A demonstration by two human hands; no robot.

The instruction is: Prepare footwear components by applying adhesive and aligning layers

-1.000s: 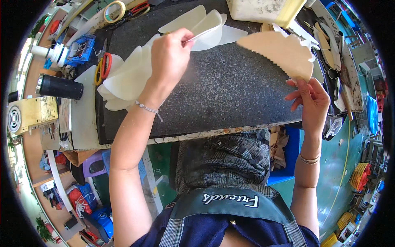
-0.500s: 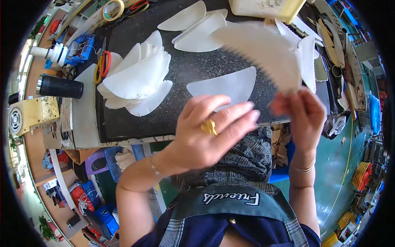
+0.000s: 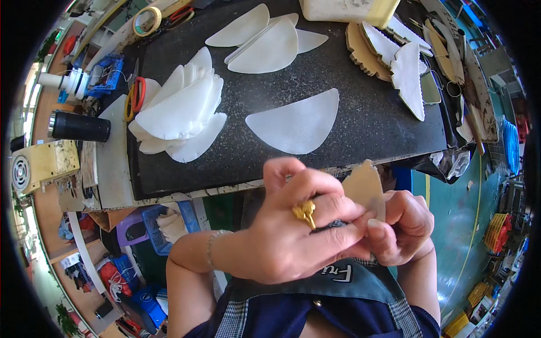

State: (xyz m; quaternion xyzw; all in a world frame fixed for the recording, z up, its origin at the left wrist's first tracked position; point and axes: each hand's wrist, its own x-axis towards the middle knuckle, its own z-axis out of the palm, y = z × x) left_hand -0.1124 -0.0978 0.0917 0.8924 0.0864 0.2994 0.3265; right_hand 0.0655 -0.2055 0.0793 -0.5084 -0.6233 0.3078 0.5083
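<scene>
The tan piece [image 3: 360, 188] is in both hands, held up in front of the apron [image 3: 282, 287], just past the near edge of the surface [image 3: 372, 132]; its rounded tip points up and away from the person. The left hand [image 3: 307, 225], with a gold ring [image 3: 305, 213], pinches the piece's lower end with its fingers. The right hand [image 3: 403, 228] has its fingers curled in and closed on the same end, thumb close to the left fingertips; how much of the piece they cover is hidden.

Beyond the hands, a single white half-moon piece [image 3: 298, 125] lies flat. To its left is a fanned pile of white pieces [image 3: 177, 110], with red-and-yellow-handled scissors [image 3: 137, 97] just beside it. Farther back, more white pieces [image 3: 265, 45] overlap. At right lie a tan scalloped piece [image 3: 360, 50] and a white toothed piece [image 3: 410, 81], near a pale container [image 3: 344, 12]. A black flask [image 3: 81, 126] lies at far left.
</scene>
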